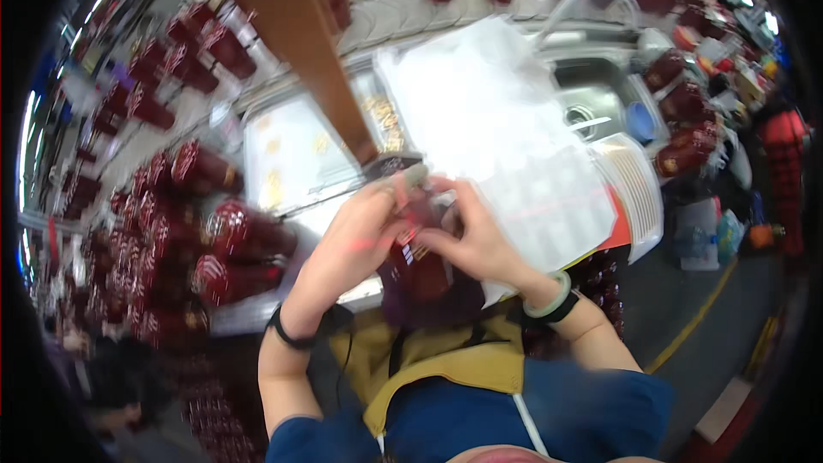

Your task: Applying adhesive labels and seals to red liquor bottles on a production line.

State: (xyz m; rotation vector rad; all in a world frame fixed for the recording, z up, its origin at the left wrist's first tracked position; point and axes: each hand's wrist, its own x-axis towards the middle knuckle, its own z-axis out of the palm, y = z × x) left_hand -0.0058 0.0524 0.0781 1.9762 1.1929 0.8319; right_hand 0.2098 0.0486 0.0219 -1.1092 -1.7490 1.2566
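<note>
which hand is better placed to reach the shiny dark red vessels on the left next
Likely the left hand: it is nearer those shiny dark red rounded vessels, while the right hand is farther across. Both are at another dark red vessel.

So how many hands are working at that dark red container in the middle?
2: the left hand and the right hand, one on each side of the dark red container. Some fingers are blurred or hidden.

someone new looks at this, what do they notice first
Probably the bright white sheets in the middle and the brown post slanting down from the top. Then the shiny dark red containers crowded at left, and the left hand and right hand at a dark red vessel near centre.
</note>
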